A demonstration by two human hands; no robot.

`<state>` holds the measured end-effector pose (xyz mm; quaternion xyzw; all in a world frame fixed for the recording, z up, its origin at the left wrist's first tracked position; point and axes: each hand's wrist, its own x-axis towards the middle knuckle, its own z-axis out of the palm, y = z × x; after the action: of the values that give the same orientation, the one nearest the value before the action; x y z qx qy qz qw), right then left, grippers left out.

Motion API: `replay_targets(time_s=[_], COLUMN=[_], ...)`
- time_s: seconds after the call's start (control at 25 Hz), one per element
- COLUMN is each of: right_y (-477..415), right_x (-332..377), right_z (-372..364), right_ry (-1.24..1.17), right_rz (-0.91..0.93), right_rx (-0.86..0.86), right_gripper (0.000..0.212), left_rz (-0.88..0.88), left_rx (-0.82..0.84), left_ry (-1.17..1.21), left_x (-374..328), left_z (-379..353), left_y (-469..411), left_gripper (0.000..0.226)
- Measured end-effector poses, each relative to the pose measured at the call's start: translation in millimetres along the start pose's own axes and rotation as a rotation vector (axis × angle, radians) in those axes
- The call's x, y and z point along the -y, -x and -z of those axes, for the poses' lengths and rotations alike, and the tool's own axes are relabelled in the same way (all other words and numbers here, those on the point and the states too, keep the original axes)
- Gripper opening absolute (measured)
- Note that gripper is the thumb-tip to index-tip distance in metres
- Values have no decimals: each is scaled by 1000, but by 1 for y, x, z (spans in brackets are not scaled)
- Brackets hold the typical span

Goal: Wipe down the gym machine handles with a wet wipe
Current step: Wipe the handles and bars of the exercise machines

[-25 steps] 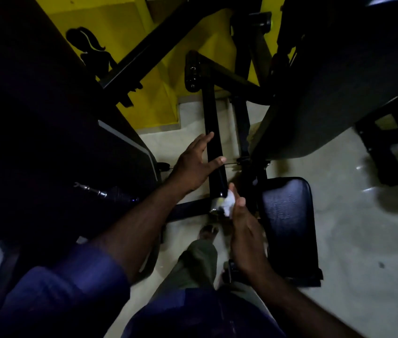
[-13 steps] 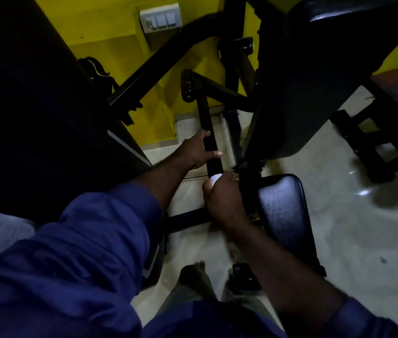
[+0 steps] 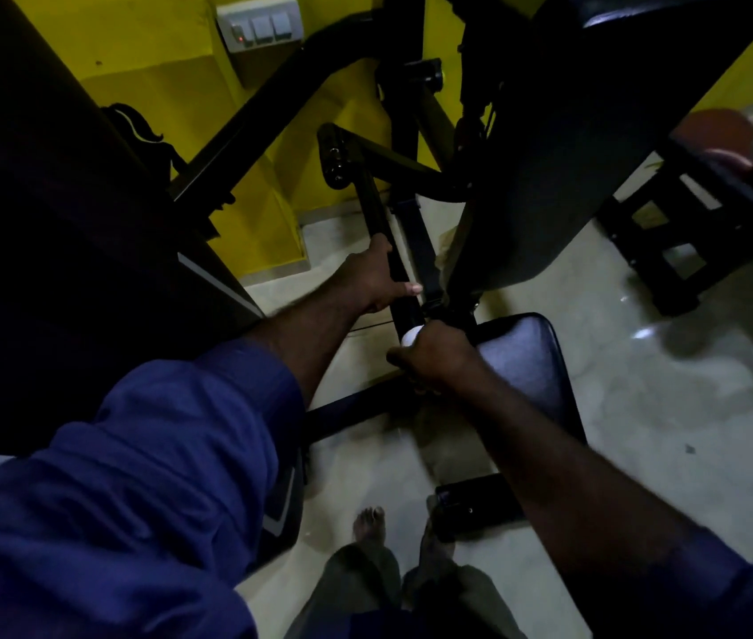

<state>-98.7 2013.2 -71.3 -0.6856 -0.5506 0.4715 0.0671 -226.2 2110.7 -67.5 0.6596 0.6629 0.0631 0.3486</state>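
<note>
Gripping the handle, left hand above, right hand clutching wet wipe.

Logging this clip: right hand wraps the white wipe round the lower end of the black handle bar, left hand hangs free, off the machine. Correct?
Not quite. The left hand is not free: the head view shows it gripping the black handle bar just above the right hand. The rest holds: the right hand wraps the white wipe round the bar's lower end.

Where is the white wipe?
Mid head view, the wet wipe peeks from the right hand on the black handle, just below the left hand.
</note>
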Motion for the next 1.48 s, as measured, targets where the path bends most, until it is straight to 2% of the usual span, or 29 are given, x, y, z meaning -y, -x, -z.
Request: replay_targets(time_s=[0.04,0.08,0.12,0.16,0.2,0.28,0.36,0.4,0.48,0.56,0.64,0.84,0.88,0.96,1.04,1.12,1.2,1.32,1.36,1.4,1.48], right_y=[-1,-6,-12,-17,-21,-23,-17,-14,-4,-2,-1,13,16,21,27,25,20,18,19,19,17], right_x=[-3,-10,-14,-23,-35,-46,-38,-30,-15,-13,-14,-33,-37,-46,-55,-67,-73,-76,-79,-82,-84], right_z=[-4,-8,-11,-14,-21,-41,-61,-69,-75,-80,-86,-85,-85,-88,-89,-84,-72,-54,-51,-49,-49], right_ry=[-99,-390,-727,-1053,-1345,-1764,-2042,-2092,-1922,-1560,-1234,-852,-816,-666,-422,-56,234,300,262,124,-169], right_rz=[-1,-46,-156,-225,-217,-96,-33,-46,-165,-254,-241,-21,39,185,370,585,696,818,855,846,743], right_rx=[-44,-33,113,351,528,753,733,601,105,-350,-545,-684,-689,-735,-790,-902,-967,-992,-921,-794,-570], right_gripper=[26,21,16,10,10,20,32,38,46,53,65,80,72,42,43,46,44,34,37,41,46], left_rz=[-4,-10,-14,-14,-13,-15,-20,-17,-8,4,0,5,7,14,15,17,18,11,14,19,30], left_rx=[5,5,2,1,2,3,-4,-8,-18,-34,-33,-21,-13,-5,-8,-8,-2,1,6,11,15], left_ry=[-17,-29,-32,-24,-14,-6,11,35,87,117,119,59,57,71,85,90,90,64,62,60,51], left_x=[0,-1,0,0,1,3,6,7,6,1,0,-1,-2,-1,0,-1,-1,-1,-1,-1,-1], left_z=[0,1,1,1,0,-1,-4,-6,-14,-23,-25,-23,-22,-21,-22,-22,-21,-20,-20,-20,-19], left_y=[0,0,0,0,-1,-4,-6,-6,-5,-2,-2,-7,-8,-8,-9,-10,-9,-10,-10,-11,-12], left_gripper=[88,88,88,88,89,89,88,87,81,73,71,74,74,75,76,76,75,75,76,77,80])
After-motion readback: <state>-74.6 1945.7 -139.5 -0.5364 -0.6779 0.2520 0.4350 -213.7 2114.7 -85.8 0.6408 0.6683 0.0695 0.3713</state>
